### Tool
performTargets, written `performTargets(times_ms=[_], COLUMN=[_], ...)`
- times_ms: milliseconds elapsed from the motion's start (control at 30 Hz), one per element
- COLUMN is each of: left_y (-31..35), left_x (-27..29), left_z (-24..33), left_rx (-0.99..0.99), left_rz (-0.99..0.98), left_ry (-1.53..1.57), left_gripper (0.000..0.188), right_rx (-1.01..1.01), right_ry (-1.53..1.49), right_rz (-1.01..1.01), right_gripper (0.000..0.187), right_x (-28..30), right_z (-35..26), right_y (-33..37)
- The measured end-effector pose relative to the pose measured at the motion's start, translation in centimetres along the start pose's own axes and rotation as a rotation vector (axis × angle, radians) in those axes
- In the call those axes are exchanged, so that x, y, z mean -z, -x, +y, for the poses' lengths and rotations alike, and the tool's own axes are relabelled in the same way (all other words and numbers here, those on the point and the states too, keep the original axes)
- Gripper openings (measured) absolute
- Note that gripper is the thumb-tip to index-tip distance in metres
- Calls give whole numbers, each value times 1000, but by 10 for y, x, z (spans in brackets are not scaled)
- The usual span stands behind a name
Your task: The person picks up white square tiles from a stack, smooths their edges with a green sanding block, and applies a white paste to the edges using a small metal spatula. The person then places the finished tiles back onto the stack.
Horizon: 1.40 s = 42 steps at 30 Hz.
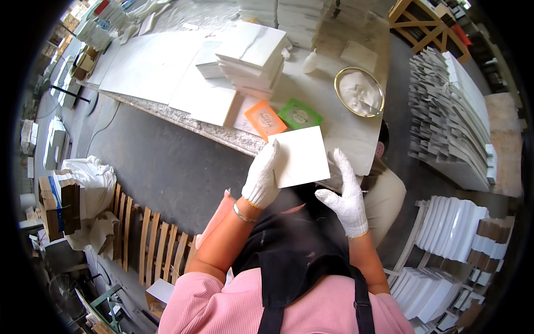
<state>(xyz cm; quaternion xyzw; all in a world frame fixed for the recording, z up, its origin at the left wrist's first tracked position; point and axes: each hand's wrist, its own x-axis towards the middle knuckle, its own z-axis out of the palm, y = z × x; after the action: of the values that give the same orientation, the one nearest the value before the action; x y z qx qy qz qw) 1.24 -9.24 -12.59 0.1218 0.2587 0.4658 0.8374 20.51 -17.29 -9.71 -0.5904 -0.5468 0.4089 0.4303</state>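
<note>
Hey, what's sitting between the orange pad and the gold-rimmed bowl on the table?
In the head view, a green rectangular pad lies between the orange pad and the gold-rimmed bowl, then a strip of tabletop.

Left hand (261,177) partly hidden, seemingly, beneath the white tile (303,157)

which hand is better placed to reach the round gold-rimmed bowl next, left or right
Probably the white-gloved right hand: it is open, seems to hold nothing, and is nearer the round gold-rimmed bowl. The white-gloved left hand grips the square white tile.
</note>
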Motion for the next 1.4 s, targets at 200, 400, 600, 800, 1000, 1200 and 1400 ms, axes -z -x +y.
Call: performTargets(times_ms=[200, 400, 600, 800, 1000, 1200, 1400], left_y=[9, 16, 18, 20, 30, 40, 37], left_x=[-11, -7, -19, -13, -8, 18, 38], left_z=[1, 5, 11, 15, 32, 103, 174], left_rx=[-7, -4, 16, 28, -8, -290, -565], left_rz=[-32, -8, -213, -205, -198, -33, 50], left_ry=[-24, -42, -335, -366, -302, -336, -336], left_gripper=[58, 58, 61, 71, 63, 54, 60], right_rx=[-25, -175, -261, -317, -249, -321, -405], right_ry=[-108, -300, -542, -355, -409, -498, -581], right_rz=[27, 170, 14, -36, -49, 83, 141], right_gripper=[99, 62, 47, 42, 39, 39, 35], right_x=[-9, 13, 16, 9, 2, 23, 24], right_z=[-4, -3, 9, -16, -22, 23, 51], right_y=[-10, -14, -8, -20, -22, -21, -15])
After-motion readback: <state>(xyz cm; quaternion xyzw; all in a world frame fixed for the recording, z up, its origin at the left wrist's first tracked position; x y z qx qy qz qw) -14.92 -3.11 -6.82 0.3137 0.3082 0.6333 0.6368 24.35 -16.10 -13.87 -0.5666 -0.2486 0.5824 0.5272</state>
